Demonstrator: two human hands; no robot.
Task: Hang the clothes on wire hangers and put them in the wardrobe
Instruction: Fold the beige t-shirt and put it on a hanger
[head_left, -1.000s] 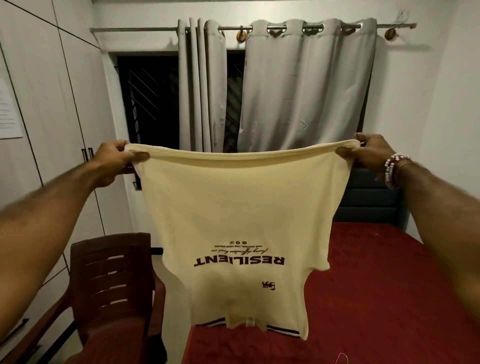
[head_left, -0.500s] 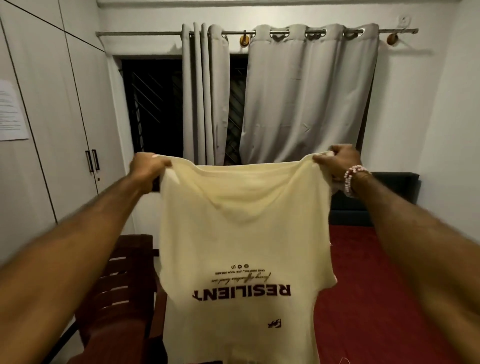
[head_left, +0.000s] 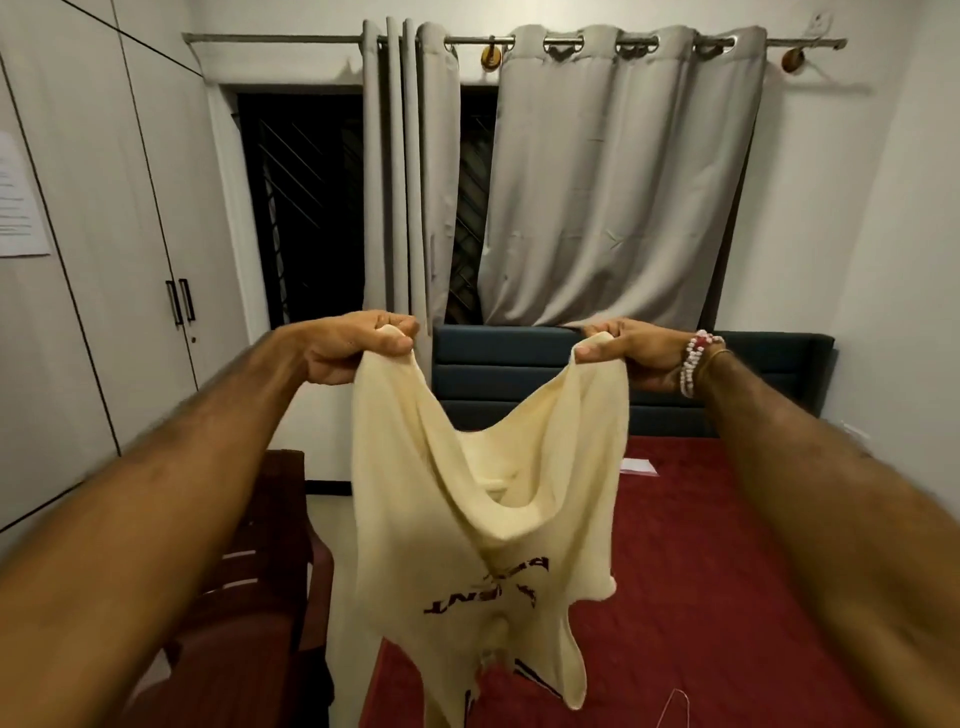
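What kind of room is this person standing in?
Most likely a bedroom: a bed with a red cover and dark padded headboard, a white wardrobe, and grey curtains over the window.

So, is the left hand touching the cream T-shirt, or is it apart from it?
Touching. The head view shows the left hand pinching one corner of the cream T-shirt between thumb and curled fingers.
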